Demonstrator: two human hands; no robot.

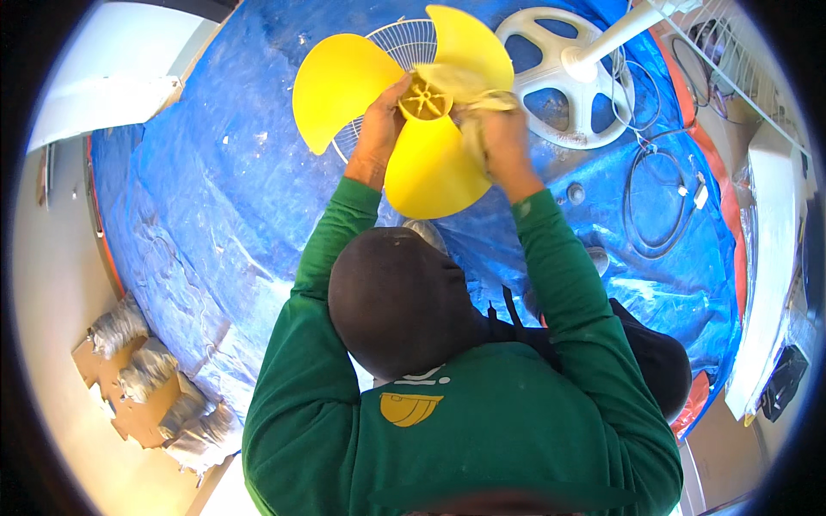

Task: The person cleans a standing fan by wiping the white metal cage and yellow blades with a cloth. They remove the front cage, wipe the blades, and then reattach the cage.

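Fan (pixel 426 107) — R hand (pixel 506 139) blurred, grille (pixel 403 41) pt. hidden

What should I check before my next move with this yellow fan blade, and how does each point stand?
1. Left hand gripping the yellow fan blade by its hub: ok.
2. Cloth in the right hand: ok, though blurred.
3. Cable away from both hands: ok, looped off to the right.
4. Gap between blade and white fan base: cannot tell; they look close in this view.
5. Underside of the blade clean: cannot tell, it faces away.
6. Blue tarp smooth: not ok, it is wrinkled.
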